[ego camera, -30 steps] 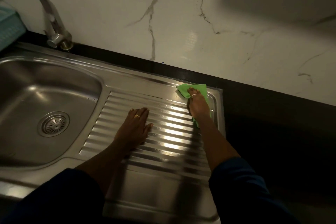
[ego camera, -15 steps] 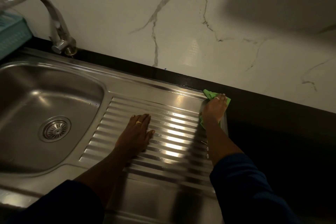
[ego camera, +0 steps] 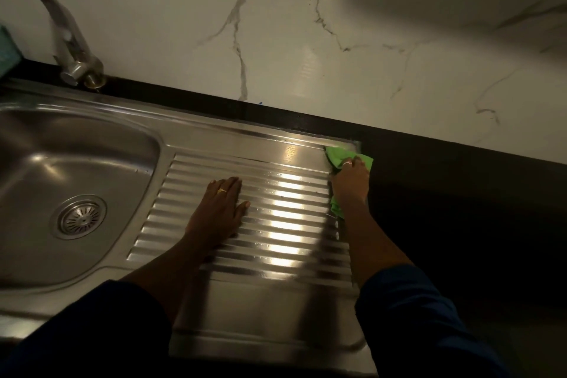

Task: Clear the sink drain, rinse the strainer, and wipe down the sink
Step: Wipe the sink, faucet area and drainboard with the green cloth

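Note:
A steel sink [ego camera: 92,132] has its basin on the left, with a round strainer [ego camera: 81,217] seated in the drain. To the right runs its ribbed drainboard [ego camera: 291,212]. My left hand [ego camera: 219,212] lies flat on the ribs, fingers together, a ring on one finger, holding nothing. At the drainboard's far right corner my right hand [ego camera: 351,181] presses a green cloth [ego camera: 337,158] onto the steel edge; cloth shows above the fingers and below the wrist.
A curved metal tap [ego camera: 66,40] stands behind the basin at the left. A black countertop [ego camera: 460,193] stretches right of the sink. Behind it rises a white marble wall [ego camera: 306,40]. A teal object [ego camera: 7,52] sits at the far left edge.
My right hand slid the green cloth rightward along the far edge to the drainboard's right corner. My left hand stayed flat on the ribs.

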